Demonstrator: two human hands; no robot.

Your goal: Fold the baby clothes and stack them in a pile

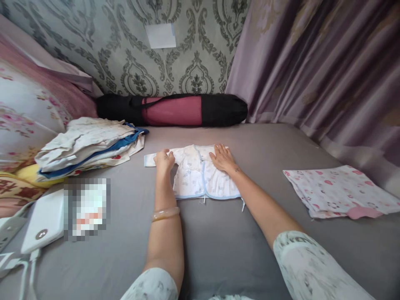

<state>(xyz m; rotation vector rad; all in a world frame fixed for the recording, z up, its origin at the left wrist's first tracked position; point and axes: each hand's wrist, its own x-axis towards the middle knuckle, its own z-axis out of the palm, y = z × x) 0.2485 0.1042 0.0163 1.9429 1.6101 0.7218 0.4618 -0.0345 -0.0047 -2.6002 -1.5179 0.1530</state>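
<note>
A small white baby shirt with light-blue trim and a faint print lies spread on the grey bed sheet. Its front edges meet at the middle, and thin ties hang from the hem. My left hand is at the sleeve on the left, fingers curled in on the fabric; the cuff sticks out beyond it. Flat on the shirt's right shoulder and sleeve rests my right hand, fingers stretched out. That hand covers most of the right sleeve.
A stack of clothes sits at left, near a white power bank with cables and a blurred-out item. On the right lies a folded pink-patterned cloth. A black and red roll bag runs along the wall, beside purple curtains.
</note>
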